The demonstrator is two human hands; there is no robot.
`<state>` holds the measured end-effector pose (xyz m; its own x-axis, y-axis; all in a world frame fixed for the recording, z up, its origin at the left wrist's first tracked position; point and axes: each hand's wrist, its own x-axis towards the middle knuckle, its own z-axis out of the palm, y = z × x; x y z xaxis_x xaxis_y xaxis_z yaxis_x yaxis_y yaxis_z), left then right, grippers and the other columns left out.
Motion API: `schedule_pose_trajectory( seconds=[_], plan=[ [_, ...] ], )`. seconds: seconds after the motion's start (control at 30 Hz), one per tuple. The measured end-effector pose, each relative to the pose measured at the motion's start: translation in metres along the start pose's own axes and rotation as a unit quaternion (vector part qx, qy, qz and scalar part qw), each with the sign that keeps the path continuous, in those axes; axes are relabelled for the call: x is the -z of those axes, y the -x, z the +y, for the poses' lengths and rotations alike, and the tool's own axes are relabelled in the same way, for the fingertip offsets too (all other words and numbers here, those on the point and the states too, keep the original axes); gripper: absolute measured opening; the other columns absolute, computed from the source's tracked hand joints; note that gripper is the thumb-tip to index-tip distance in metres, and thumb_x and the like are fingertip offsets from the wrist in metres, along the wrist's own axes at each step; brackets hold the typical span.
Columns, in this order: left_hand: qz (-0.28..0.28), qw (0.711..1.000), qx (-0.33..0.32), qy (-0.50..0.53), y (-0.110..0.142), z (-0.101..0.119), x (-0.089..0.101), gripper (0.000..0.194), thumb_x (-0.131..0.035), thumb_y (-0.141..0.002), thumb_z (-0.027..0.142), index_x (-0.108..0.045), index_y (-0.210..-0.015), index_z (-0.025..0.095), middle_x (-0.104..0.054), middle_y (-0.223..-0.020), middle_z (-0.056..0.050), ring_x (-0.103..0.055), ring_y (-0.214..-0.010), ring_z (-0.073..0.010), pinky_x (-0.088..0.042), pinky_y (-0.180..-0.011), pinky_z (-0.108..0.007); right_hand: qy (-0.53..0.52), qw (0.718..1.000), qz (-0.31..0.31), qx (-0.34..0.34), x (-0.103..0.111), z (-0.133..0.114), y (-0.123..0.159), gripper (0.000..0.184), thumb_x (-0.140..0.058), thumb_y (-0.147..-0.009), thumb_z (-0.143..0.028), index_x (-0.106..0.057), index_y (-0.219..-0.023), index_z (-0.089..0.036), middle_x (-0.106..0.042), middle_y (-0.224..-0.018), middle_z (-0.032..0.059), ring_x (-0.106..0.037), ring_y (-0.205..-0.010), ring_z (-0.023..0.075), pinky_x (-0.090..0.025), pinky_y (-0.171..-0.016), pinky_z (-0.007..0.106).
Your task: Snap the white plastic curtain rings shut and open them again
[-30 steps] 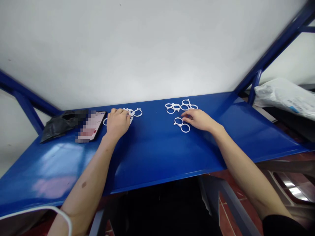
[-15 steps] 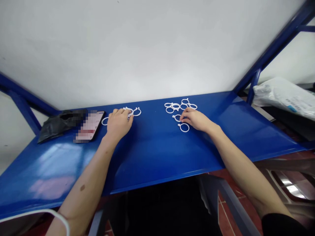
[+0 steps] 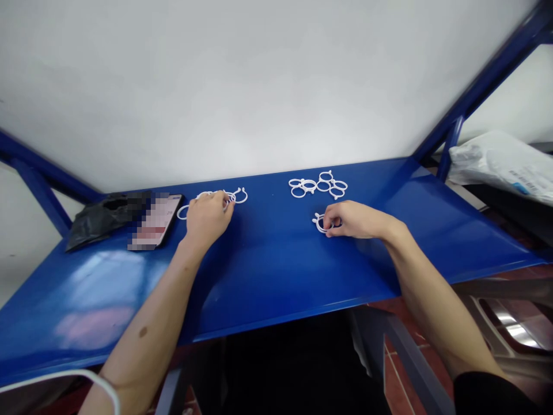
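Two overlapping white rings, the near pair (image 3: pixel 317 224), lie in the head view at your right hand (image 3: pixel 356 218). Its thumb and fingertips are nearly closed on the pair's right edge; whether you grip both or only the upper one, you cannot tell from here. Your left hand (image 3: pixel 207 218) is palm down, fingers loosely curled over the left rings (image 3: pixel 246 196); its fingertips are partly hidden, so whether it grips any is unclear. Another group, the far rings (image 3: pixel 303 185), lies flat on the blue table (image 3: pixel 276 259), beyond the near pair.

To handle these well, pinch the thin rim lightly, keep the pair level and leave the small knobs at its left free, since they could catch. Rest your left hand softly, as pressing could make the overlapping rings slide.

At left, the phone (image 3: pixel 162 222) beside the black pouch (image 3: pixel 93 223) has a blurred, partly pixelated screen you can't read. At far right, the plastic bag (image 3: pixel 488 158) carries dark print and a blue patch, too small to make out. No brand is legible.
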<state>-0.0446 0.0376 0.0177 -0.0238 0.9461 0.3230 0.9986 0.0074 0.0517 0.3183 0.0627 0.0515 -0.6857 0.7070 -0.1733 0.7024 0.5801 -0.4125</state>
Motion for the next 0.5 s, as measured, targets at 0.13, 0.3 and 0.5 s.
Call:
schedule_pose_trajectory(
  seconds=[0.13, 0.3, 0.5],
  plan=[
    [-0.021, 1.000, -0.021, 0.009, 0.001, -0.001, 0.000, 0.021, -0.057, -0.091, 0.028, -0.064, -0.109, 0.020, -0.073, -0.105, -0.009, -0.065, -0.107, -0.0310, -0.045, -0.087, -0.042, 0.033, 0.999, 0.015, -0.030, -0.006, -0.004, -0.003, 0.006, -0.073, -0.080, -0.020, -0.075, -0.084, -0.024, -0.075, -0.092, 0.0002, -0.065, -0.075, 0.0163, -0.043, -0.064, 0.028],
    [-0.037, 0.998, -0.042, 0.006, 0.002, -0.001, 0.000, 0.027, -0.055, -0.088, 0.018, -0.063, -0.114, 0.020, -0.073, -0.111, -0.009, -0.066, -0.108, -0.0302, -0.045, -0.088, -0.042, 0.040, 0.998, 0.044, -0.005, -0.011, -0.007, -0.008, 0.011, -0.066, -0.086, -0.017, -0.072, -0.091, -0.023, -0.074, -0.098, 0.0012, -0.064, -0.077, 0.0157, -0.043, -0.068, 0.028],
    [-0.018, 0.999, -0.031, -0.008, 0.003, 0.003, 0.000, 0.027, -0.054, -0.092, 0.027, -0.063, -0.115, 0.019, -0.073, -0.109, -0.011, -0.065, -0.105, -0.0329, -0.045, -0.087, -0.044, 0.055, 0.996, 0.068, 0.013, -0.019, -0.008, -0.014, 0.011, -0.060, -0.092, -0.022, -0.071, -0.096, -0.022, -0.070, -0.102, 0.0043, -0.062, -0.074, 0.0159, -0.043, -0.068, 0.029]
  ],
)
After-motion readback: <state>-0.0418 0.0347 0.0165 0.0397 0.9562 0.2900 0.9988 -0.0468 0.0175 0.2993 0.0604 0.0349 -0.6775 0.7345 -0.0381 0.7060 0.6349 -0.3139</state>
